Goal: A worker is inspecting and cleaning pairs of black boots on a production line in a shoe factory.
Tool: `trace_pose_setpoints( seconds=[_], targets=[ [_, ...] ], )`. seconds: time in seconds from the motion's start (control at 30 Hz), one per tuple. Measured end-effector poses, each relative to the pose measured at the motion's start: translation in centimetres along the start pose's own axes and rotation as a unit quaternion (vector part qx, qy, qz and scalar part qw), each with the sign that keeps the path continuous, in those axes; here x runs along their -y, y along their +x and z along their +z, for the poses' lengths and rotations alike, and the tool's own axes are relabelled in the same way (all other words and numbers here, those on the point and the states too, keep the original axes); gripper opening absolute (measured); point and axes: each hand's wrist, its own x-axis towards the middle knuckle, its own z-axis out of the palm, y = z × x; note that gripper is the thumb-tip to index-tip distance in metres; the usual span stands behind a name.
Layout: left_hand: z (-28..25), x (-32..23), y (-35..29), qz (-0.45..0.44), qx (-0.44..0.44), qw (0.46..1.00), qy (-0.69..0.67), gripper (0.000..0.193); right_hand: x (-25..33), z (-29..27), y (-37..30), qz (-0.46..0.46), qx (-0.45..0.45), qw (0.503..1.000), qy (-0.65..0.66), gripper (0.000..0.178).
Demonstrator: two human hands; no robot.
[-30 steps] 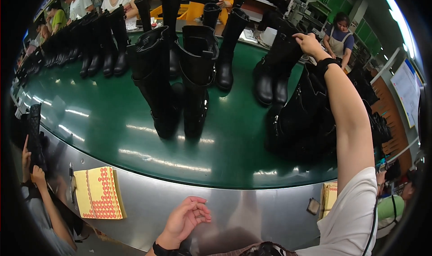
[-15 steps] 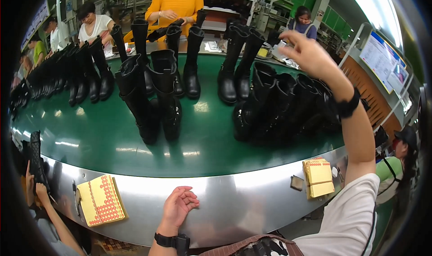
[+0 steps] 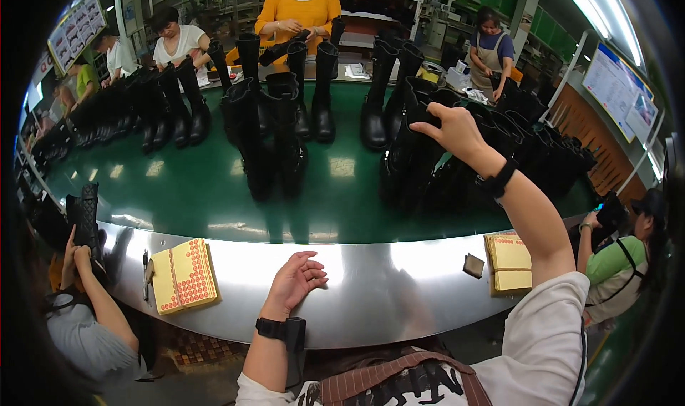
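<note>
My right hand reaches over the tops of a cluster of black boots on the right. Thumb and index finger are apart beside the shaft of a tall black boot; whether they touch it I cannot make out. My left hand is over the steel table edge, its fingers loosely curled with nothing in them. Each wrist wears a black band. Left of centre, a pair of tall black boots stands upright on the green surface.
Yellow card stacks with red marks lie left and right, the latter by a small dark block. A pen lies at the left. More boots line the far left. Co-workers are across the table and on both sides.
My right hand has come down and left from its raised place to the boot tops. The left hand stays over the steel edge. The whole view has shifted a little.
</note>
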Motion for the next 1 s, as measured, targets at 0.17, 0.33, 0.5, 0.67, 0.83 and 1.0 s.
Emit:
trace_pose_setpoints(
  seconds=[0.17, 0.33, 0.5, 0.67, 0.83, 1.0],
  targets=[
    [5.4, 1.2, -1.1, 0.124, 0.004, 0.942, 0.311, 0.083, 7.0, -9.8, -8.1, -0.051, -0.026, 0.998, 0.01, 0.04],
    [11.9, 4.6, -2.5, 0.301, 0.097, 0.78, 0.54, 0.136, 12.5, -8.6, -14.7, -0.185, 0.001, 0.971, 0.15, 0.036],
    [12.6, 5.7, -3.8, 0.263, 0.008, 0.778, 0.57, 0.12, 16.2, -6.2, -14.0, -0.242, -0.073, 0.937, 0.242, 0.021],
    [8.7, 4.3, -6.5, 0.296, -0.14, 0.787, 0.523, 0.116, 21.3, -4.2, -12.5, -0.286, -0.179, 0.892, 0.301, 0.016],
    [6.0, 3.5, -8.0, 0.324, -0.249, 0.757, 0.51, 0.112, 24.6, -2.2, -10.7, -0.296, -0.162, 0.894, 0.293, 0.03],
    [3.8, 3.2, -7.7, 0.338, -0.297, 0.742, 0.497, 0.107, 20.3, 1.6, -8.6, -0.306, -0.169, 0.813, 0.466, 0.043]
  ],
)
